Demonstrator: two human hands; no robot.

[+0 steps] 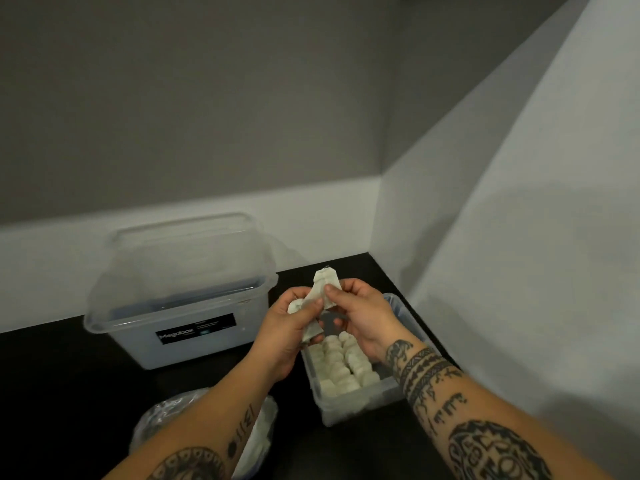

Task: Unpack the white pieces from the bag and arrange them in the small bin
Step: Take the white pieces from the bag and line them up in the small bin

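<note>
Mid-unpacking: the left hand (289, 323) and right hand (360, 315) both pinch white pieces (323, 292) with closed fingers above the half-filled small bin (353, 400); next, seating them in a row.

The table (86, 368) is dark, almost black, and runs into a wall corner at about 1 o'clock. A large clear lidded bin (180, 299) with a black label stands on it at 10 o'clock. The small bin (360, 396), clear and holding rows of white pieces (341, 368), sits on it near the centre at 5 o'clock. A crumpled clear bag (166, 417) lies at 7 o'clock.
</note>
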